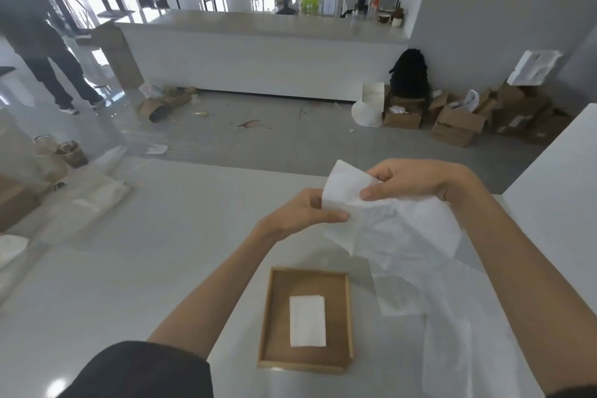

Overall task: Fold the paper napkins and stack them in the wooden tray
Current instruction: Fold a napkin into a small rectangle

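Observation:
I hold a white paper napkin [397, 223] in the air above the white table, spread loosely and hanging down to the right. My left hand [303, 213] pinches its left edge. My right hand [420, 182] grips its upper corner, thumb on top. Below them the wooden tray [274, 317] sits on the table near me, with one folded napkin [307, 321] lying flat in its middle. More unfolded napkins [458, 342] lie spread on the table to the right of the tray.
Clear plastic wrapping [80, 203] and paper cups [69, 153] lie at the table's far left. A white counter [549, 191] rises at the right. Beyond the table's far edge is open floor, cardboard boxes [458, 126] and a person [38, 42] standing far left.

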`<state>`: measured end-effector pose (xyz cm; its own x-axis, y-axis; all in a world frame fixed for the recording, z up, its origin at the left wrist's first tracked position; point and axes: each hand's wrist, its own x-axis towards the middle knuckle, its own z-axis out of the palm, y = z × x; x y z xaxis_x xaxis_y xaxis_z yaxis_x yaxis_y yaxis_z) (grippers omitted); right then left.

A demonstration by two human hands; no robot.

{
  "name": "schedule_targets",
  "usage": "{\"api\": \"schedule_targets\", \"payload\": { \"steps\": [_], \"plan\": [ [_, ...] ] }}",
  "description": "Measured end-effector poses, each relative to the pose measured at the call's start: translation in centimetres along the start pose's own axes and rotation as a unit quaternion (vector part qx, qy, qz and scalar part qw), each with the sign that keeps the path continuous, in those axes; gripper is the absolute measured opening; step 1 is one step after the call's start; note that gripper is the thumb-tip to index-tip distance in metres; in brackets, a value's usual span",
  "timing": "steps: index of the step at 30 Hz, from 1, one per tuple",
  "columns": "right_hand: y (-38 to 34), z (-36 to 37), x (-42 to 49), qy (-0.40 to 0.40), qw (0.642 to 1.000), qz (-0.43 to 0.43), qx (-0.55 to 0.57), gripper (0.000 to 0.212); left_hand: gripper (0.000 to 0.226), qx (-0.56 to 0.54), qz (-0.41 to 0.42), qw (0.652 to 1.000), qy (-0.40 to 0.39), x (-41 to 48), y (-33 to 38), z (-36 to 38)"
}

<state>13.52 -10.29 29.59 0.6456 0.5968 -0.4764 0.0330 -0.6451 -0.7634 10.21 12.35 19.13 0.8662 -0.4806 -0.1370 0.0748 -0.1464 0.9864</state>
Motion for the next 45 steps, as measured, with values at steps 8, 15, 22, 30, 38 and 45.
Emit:
{"api": "schedule_targets", "payload": {
  "steps": [8,15,22,30,38,45],
  "plan": [
    [13.4,4.8,2.5,0.023,0.769,-0.079,0.634,0.113,0.032,-0.138,0.01,0.981,0.139,-2.1,-1.2,-0.9],
    [13.0,13.9,8.1,0.097,0.862,-0.078,0.492,0.072,0.021,-0.06,-0.05,0.98,0.182,-5.3,-4.1,-3.0],
    [10.4,8.6,8.4,0.244,0.873,-0.092,0.412,0.03,0.046,-0.035,-0.056,0.983,0.169,-5.5,-3.6,-5.3],
    [10.3,6.5,5.6,0.325,0.884,-0.114,0.315,0.019,0.02,-0.036,-0.015,0.983,0.18,-3.4,-3.4,-5.0],
    [9.7,5.5,2.5,0.357,0.863,-0.273,0.229,0.046,0.047,-0.05,0.051,0.98,0.185,-1.9,-1.8,-3.6],
    [9.5,4.9,1.9,0.411,0.857,-0.239,0.2,0.062,0.044,-0.155,0.077,0.971,0.164,-0.9,-1.1,-3.7]
  ]
}}
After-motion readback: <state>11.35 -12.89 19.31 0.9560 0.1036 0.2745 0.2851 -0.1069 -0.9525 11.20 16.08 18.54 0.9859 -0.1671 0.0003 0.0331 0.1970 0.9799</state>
